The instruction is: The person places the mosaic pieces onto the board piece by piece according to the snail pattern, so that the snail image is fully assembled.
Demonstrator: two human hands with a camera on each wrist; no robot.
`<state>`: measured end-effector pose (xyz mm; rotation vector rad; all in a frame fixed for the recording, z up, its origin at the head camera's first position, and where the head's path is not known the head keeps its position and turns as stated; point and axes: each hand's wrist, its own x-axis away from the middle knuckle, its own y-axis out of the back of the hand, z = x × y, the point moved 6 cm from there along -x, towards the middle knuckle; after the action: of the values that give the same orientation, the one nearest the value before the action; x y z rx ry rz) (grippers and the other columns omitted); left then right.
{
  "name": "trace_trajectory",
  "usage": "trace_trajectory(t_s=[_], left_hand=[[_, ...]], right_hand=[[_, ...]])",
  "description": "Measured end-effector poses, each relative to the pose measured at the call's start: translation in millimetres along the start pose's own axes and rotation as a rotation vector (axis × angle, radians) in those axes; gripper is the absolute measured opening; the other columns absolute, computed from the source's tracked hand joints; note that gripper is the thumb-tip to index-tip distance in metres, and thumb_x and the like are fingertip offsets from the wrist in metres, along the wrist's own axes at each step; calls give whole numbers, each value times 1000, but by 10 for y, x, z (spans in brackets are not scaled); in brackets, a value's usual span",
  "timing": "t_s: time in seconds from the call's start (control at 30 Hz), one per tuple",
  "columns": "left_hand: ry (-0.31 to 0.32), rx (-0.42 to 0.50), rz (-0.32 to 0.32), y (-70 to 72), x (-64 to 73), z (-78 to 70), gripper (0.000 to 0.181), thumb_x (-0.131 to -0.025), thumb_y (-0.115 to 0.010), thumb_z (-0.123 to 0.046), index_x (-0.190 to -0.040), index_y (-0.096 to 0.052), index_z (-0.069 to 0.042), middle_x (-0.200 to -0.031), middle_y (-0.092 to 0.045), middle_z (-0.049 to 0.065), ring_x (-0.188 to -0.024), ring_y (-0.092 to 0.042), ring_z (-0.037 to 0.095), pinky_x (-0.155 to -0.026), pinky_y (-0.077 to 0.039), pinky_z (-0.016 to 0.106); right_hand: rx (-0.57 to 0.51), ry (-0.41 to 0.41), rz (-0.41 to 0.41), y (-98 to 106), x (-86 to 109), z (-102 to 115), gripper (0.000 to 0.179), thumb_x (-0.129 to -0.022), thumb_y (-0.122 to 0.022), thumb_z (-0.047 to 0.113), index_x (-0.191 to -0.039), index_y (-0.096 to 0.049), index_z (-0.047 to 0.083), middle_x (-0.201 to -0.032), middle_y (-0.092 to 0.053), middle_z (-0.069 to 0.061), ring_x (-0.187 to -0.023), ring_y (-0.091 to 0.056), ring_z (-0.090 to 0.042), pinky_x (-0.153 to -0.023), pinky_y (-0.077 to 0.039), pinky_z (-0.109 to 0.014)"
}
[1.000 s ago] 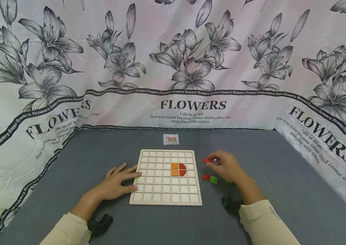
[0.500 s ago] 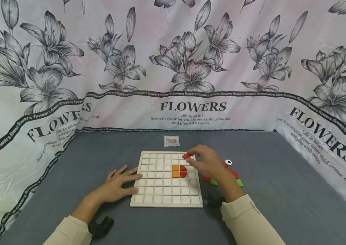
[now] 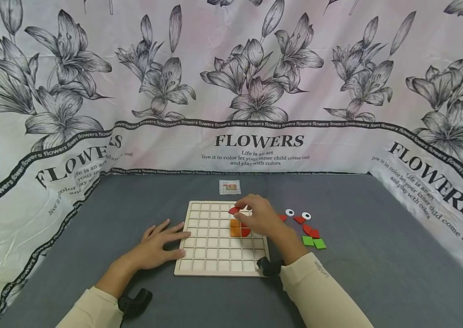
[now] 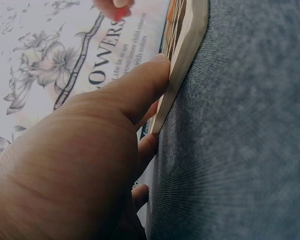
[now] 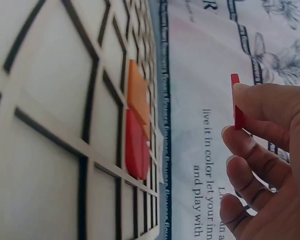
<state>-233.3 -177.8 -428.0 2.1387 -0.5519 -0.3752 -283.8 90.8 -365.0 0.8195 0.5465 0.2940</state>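
My right hand (image 3: 257, 217) pinches a thin red quarter-round tile (image 5: 236, 102) between thumb and fingertips, above the upper middle of a pale wooden grid board (image 3: 211, 254). In the right wrist view the tile is held clear of the board's surface. Two orange square tiles (image 3: 235, 228) lie in neighbouring cells, with red rounded tiles (image 3: 245, 231) just right of them, partly behind the right hand. My left hand (image 3: 155, 246) rests at the board's left edge, fingers spread, and in the left wrist view its thumb (image 4: 152, 75) lies against the rim.
Right of the board lie loose tiles: green squares (image 3: 313, 242), several red pieces (image 3: 307, 229) and two white discs (image 3: 290, 212) with dark centres. A small picture card (image 3: 229, 187) lies behind the board. A flower-printed cloth (image 3: 260, 150) borders the grey table (image 3: 379, 255).
My right hand has picked up the red tile from the loose pieces and carried it left over the board. The left hand has stayed at the board's edge.
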Motion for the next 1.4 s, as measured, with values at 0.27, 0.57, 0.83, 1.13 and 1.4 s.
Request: trace_trajectory(t_s=[0.27,0.57,0.83,1.13,1.4], left_hand=[[11,-2,-1,8,-8,4,57,-91,-62,-51,-140,-56,-22,-152,-34,8,-142,-7,42,-106,4,62],[18,8,10,-9,-9,6,57,-91,-62,-51,-140,-56,-22,-152,-35,7,-142,-7,42,-106,4,62],[17,7,9,-13,-15,23,57,-91,-62,-51,-140,-56,-23,-152,-34,6,-143,-7,40,-106,4,60],[24,2,8,-9,-5,15,57,-90,-62,-52,-139,-56,-23,-152,-35,7,-143,-8,40,-106,3,61],[30,-8,0,-13,-6,22,57,-90,-62,-52,-139,-57,-23,-152,-35,6,-143,-9,40,-106,3,61]], right_hand=[[45,-34,107,-145,-88,-1,21,-90,-70,14,-110,-72,7,-103,-64,0,-92,-54,-20,-80,-48,-37],[64,-110,222,-312,-157,-26,27,-91,-69,16,-116,-70,6,-109,-63,-2,-108,-53,-23,-91,-46,-39],[108,-34,242,-394,-189,-11,22,-91,-69,11,-112,-72,5,-112,-64,-4,-107,-55,-24,-89,-47,-39],[146,85,221,-447,-196,64,17,-84,-68,2,-101,-74,4,-99,-66,-5,-93,-58,-25,-82,-49,-38],[163,65,240,-448,-169,72,19,-87,-67,4,-105,-72,3,-100,-64,-5,-87,-59,-22,-87,-48,-41]])
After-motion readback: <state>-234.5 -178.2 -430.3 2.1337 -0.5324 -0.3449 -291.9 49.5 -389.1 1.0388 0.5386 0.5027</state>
